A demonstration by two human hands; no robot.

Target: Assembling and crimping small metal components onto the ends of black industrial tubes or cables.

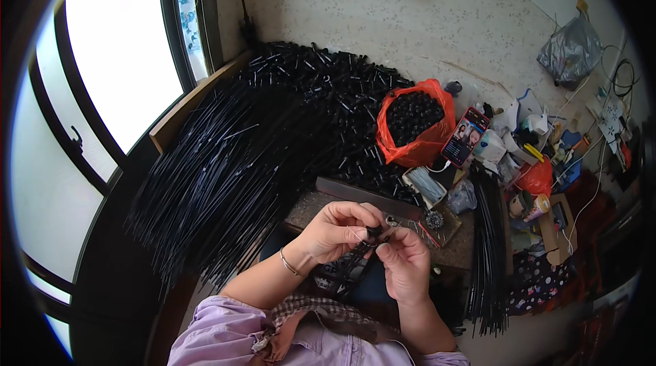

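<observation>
My left hand point(336, 229) and my right hand point(403, 262) meet in front of my chest, just below the table's near edge. Between their fingertips they pinch a small black cap point(374, 231) on the end of a thin black rod point(357, 262) that slants down toward my lap. A thin bracelet circles my left wrist. A large pile of long black rods point(225, 161) fans out to my left, and a heap of short black pieces point(328, 86) lies behind it.
An orange bag point(415, 123) of small black caps stands behind my hands. A phone point(465, 137) leans to its right, amid cluttered bottles, boxes and cables. Another bundle of black rods point(486, 250) hangs at the right. A window fills the left.
</observation>
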